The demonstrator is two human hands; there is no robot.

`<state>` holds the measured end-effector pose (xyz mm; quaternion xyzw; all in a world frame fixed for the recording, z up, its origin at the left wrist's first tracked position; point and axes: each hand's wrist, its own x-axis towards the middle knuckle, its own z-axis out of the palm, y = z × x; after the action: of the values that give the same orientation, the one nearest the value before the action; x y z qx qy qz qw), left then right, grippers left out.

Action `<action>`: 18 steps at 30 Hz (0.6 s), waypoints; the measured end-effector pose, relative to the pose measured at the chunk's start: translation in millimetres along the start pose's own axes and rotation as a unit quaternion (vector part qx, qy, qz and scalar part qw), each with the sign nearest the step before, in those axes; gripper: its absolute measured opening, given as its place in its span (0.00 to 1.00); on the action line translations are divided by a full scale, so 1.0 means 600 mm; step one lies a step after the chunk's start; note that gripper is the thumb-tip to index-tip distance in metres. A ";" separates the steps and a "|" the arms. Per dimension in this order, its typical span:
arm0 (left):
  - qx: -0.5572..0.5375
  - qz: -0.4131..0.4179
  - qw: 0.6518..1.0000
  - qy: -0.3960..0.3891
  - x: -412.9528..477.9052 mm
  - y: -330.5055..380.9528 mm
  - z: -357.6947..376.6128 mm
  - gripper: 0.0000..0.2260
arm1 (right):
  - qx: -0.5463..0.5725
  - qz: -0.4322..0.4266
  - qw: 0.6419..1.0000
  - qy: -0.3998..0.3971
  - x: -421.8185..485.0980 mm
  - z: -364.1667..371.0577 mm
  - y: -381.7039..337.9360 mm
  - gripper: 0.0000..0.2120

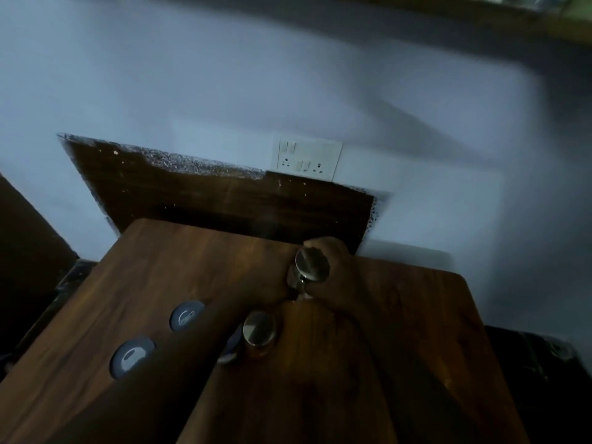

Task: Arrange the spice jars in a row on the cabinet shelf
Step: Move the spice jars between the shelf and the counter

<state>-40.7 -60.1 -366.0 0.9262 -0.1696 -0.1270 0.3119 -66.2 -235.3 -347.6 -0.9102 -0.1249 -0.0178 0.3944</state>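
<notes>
On the wooden tabletop (166, 267), a spice jar with a shiny metal lid (312, 263) sits near the far edge. My right hand (339, 274) curls round it from the right, fingers over its far side. My left hand (275, 294) reaches in from the lower left and meets the jar's lower side; its fingers are too dark to make out. A second metal-lidded jar (259, 330) stands just in front. Two grey-lidded jars (187, 315) (133, 355) stand to the left. Another jar (231, 346) is half hidden behind my left forearm.
A dark wooden panel (208, 193) leans on the white wall behind the table, with a socket plate (306, 158) above it. A blurred wooden cabinet edge (544, 24) crosses the top right corner. Dark furniture flanks the table on both sides.
</notes>
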 end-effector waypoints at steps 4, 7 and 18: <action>-0.084 0.118 0.980 0.134 0.012 0.068 -0.116 0.35 | 0.097 -0.084 0.983 0.134 0.045 -0.103 -0.065 0.38; -0.123 0.170 0.939 0.271 0.012 0.145 -0.200 0.35 | 0.148 -0.152 0.956 0.204 0.075 -0.180 -0.147 0.33; 0.025 0.184 0.837 0.515 0.144 0.426 -0.479 0.33 | 0.083 -0.240 0.892 0.374 0.279 -0.464 -0.344 0.40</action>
<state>75.8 -131.5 3.7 0.8174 -0.1546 0.4321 0.3481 64.6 -264.8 13.3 -0.7423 -0.1834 -0.4408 0.4702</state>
